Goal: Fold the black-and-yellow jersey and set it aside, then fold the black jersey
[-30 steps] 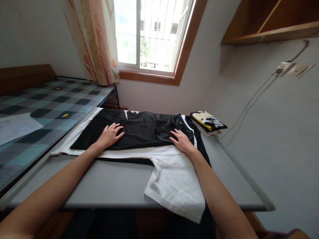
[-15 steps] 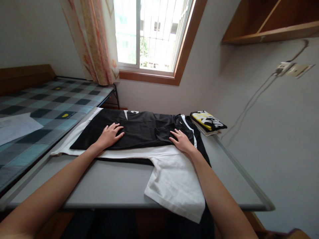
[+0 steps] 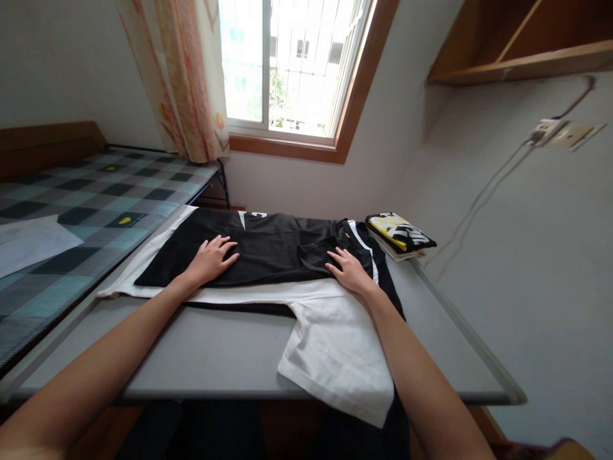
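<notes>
A black garment [image 3: 272, 246] with a white print lies folded over a white T-shirt [image 3: 340, 345], whose short sleeve spreads toward me and hangs past the table's front edge. Flat on the left part of the black cloth rests my left hand [image 3: 212, 259], fingers spread. My right hand [image 3: 349, 269] lies on its right part, close to a white-trimmed neckline, with the fingers apart. Neither hand grips the fabric. More black cloth shows from under the white shirt.
The clothes lie on a grey table [image 3: 215, 351]. At its far right corner is a folded stack of clothes [image 3: 400, 233] with a yellow, black and white print. A bed with a checked mattress [image 3: 138, 191] stands left, with paper [image 3: 36, 243] on it. A cable runs down the right wall.
</notes>
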Action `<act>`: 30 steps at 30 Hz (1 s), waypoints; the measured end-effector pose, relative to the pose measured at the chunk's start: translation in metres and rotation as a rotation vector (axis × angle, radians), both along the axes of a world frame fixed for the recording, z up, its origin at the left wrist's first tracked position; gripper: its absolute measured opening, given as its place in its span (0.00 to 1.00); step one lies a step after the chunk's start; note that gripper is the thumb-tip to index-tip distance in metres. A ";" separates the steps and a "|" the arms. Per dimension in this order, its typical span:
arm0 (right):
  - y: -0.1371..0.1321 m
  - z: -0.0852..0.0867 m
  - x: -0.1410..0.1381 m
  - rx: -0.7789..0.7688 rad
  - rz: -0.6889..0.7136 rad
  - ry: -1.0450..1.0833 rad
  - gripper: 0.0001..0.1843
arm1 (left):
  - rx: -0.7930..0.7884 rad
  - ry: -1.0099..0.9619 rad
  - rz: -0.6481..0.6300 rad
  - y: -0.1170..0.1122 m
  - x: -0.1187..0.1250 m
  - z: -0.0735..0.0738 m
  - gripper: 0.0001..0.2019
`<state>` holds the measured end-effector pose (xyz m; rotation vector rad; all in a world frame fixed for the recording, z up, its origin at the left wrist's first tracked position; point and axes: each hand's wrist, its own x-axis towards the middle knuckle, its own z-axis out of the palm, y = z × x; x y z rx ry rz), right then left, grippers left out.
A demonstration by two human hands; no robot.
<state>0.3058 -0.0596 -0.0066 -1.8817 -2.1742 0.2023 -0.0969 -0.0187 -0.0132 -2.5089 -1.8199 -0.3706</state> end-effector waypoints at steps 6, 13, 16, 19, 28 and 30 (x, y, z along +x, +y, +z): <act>0.001 -0.003 0.002 0.008 0.001 0.011 0.29 | 0.015 -0.003 -0.007 0.001 -0.001 -0.001 0.26; 0.002 -0.003 0.003 0.000 0.013 0.020 0.30 | 0.023 0.003 -0.001 0.001 -0.001 -0.001 0.25; 0.002 -0.003 0.003 -0.004 0.007 0.020 0.30 | 0.019 0.004 -0.002 0.001 -0.001 -0.001 0.25; 0.002 -0.004 0.003 -0.002 0.005 0.017 0.30 | 0.016 0.001 -0.004 0.001 0.000 0.000 0.26; 0.001 -0.002 0.002 0.007 0.011 0.002 0.29 | 0.008 0.005 0.001 0.000 0.000 0.001 0.25; 0.001 -0.002 0.002 0.008 0.012 -0.005 0.29 | 0.007 0.003 0.003 0.000 0.001 0.001 0.25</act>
